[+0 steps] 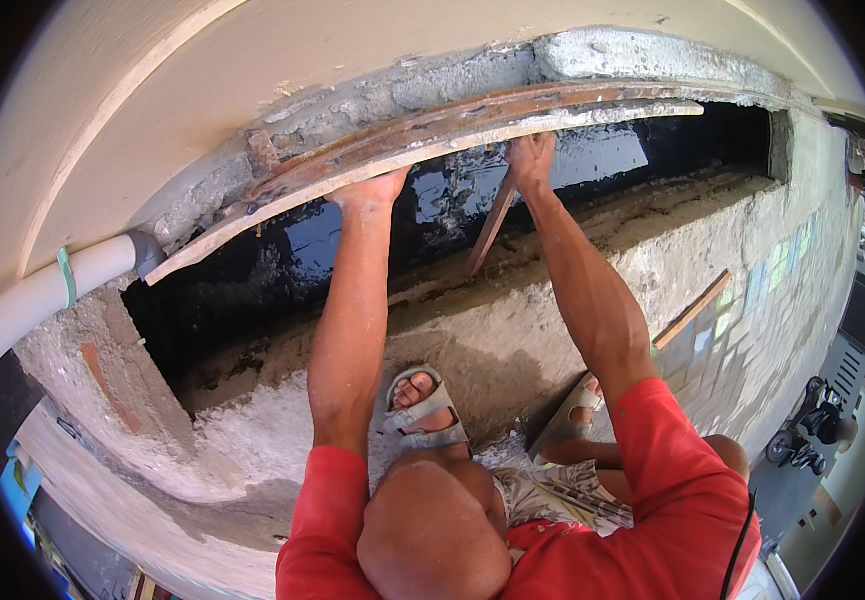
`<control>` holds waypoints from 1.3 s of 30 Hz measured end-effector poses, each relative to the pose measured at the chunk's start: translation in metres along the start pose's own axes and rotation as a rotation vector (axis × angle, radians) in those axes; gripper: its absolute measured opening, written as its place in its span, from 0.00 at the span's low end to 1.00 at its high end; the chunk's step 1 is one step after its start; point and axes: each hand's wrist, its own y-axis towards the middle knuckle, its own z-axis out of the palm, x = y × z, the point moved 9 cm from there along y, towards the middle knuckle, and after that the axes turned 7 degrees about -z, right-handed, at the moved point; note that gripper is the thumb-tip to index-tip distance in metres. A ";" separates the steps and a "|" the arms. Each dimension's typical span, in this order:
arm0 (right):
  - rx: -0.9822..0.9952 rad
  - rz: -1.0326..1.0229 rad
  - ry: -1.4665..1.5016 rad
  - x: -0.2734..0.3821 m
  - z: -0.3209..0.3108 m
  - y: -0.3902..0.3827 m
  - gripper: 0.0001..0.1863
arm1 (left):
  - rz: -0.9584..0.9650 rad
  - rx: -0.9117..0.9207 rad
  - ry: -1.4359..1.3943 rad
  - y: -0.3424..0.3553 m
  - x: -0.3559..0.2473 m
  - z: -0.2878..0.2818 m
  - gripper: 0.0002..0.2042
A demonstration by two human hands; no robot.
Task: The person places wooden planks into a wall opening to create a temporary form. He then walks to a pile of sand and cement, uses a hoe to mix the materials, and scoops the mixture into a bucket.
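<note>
A long, pale-edged wooden board [452,135] lies along the wall above a concrete trench [252,300] holding dark liquid. My left hand [368,188] is closed on the board's lower edge left of centre, its fingertips hidden behind it. My right hand [532,158] is farther right, fingers curled at the upper end of a short wooden strip [492,222], just under the board. That strip slants down across the trench to its near edge. A brown timber [592,95] runs behind the pale board.
A white pipe [17,305] runs along the wall at left. My sandalled feet [422,410] are on the concrete ledge [712,250]. A loose wooden stick [692,305] lies right of my right arm. Farther right stands a small wheeled vehicle [797,425] on paving.
</note>
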 end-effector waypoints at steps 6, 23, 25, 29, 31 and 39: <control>-0.141 -0.174 -0.083 0.017 -0.011 0.000 0.14 | -0.017 0.026 -0.039 0.006 0.005 -0.002 0.44; 0.194 0.103 0.236 0.050 0.016 -0.032 0.08 | 0.004 0.023 0.092 0.001 -0.004 0.004 0.42; 0.229 0.207 0.358 0.039 0.017 -0.033 0.10 | -0.040 0.009 0.072 0.007 0.001 0.000 0.41; -0.001 0.005 -0.083 0.033 -0.004 -0.021 0.13 | -0.090 -0.042 0.133 0.013 0.011 -0.009 0.37; -0.061 -0.120 -0.240 0.054 -0.003 -0.025 0.15 | -0.134 -0.057 0.088 0.007 0.015 -0.009 0.35; 0.332 0.215 0.423 0.029 0.014 -0.040 0.12 | -0.168 -0.082 0.089 0.005 0.020 -0.004 0.33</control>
